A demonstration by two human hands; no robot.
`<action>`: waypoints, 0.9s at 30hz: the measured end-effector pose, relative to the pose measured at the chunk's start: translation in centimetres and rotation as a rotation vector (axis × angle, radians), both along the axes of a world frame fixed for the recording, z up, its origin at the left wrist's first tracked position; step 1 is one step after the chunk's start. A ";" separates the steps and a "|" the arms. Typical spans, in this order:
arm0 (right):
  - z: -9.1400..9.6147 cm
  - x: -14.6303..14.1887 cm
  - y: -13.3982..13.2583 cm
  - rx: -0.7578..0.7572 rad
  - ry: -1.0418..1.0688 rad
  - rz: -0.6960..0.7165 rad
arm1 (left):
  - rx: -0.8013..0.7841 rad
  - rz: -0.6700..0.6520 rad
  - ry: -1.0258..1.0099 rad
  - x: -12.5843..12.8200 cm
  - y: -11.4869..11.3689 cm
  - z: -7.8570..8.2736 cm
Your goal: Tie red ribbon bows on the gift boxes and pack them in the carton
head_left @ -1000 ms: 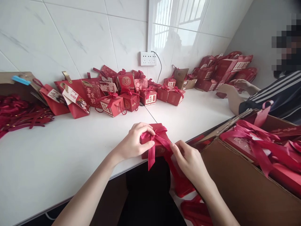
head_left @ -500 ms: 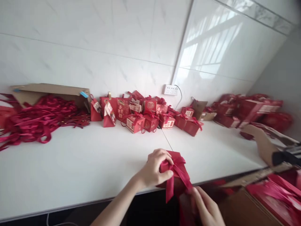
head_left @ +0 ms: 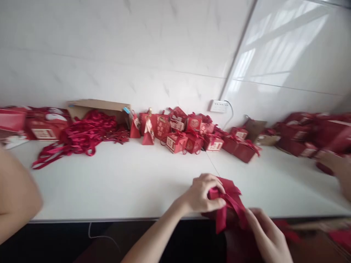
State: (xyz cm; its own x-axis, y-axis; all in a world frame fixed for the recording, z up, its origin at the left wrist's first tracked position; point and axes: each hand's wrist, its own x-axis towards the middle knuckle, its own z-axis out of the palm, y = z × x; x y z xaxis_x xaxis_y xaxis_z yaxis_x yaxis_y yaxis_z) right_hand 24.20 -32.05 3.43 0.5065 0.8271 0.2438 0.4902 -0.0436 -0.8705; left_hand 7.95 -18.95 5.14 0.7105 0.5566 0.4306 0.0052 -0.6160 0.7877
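Observation:
A red gift box [head_left: 228, 182] sits at the table's front edge, with a satin ribbon [head_left: 232, 201] tied in a bow on it. My left hand [head_left: 206, 193] rests on the box's left side, its fingers and thumb closed around a loop of the bow. One ribbon tail hangs down over the front of the box. The other tail runs right to my right hand [head_left: 267, 233], which pinches it between closed fingers. The right fingertips are slightly blurred, and the box's lower part is dark.
Behind stand several finished red boxes [head_left: 194, 140] and small red bags [head_left: 148, 131]. Loose ribbons [head_left: 87, 133] spill from a cardboard box [head_left: 98, 105] at the left. Another person's arm [head_left: 16, 193] enters at left, and another hand [head_left: 333, 164] reaches among boxes at right.
The view has swung left, so everything sits further right. Another person's arm has come into view at the left. Both my hands keep their hold on the ribbon.

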 end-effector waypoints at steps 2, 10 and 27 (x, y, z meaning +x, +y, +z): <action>0.6 -0.7 0.1 0.029 0.042 -0.012 | 0.033 -0.031 0.027 0.0 0.4 0.1; 0.5 -1.4 -0.6 -0.035 0.200 0.046 | 0.121 -0.044 0.121 0.4 1.2 0.6; 3.0 3.9 0.0 -0.124 -0.063 0.149 | -0.042 -0.076 0.113 0.3 1.5 1.0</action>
